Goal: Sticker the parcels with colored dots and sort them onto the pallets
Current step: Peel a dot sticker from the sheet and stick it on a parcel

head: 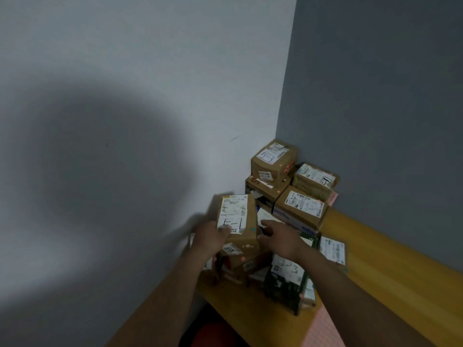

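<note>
My left hand (213, 236) is gripping a brown parcel (238, 221) marked "5-1", thumb over its white label, holding it on top of the pile at 12 o'clock from my arms. My right hand (281, 237) is hovering just beside it at 3 o'clock, fingers spread loose, gripping nothing. More parcels are sitting stacked in the wall corner (274, 161) at 1 o'clock. A dark green box (285, 284) marked "3-3" is standing on the yellow desk (375, 259), under my right forearm.

Parcels (236, 221): matt brown cardboard, white paper labels. Tabletop (390, 259): smooth, possibly laminate wood.
</note>
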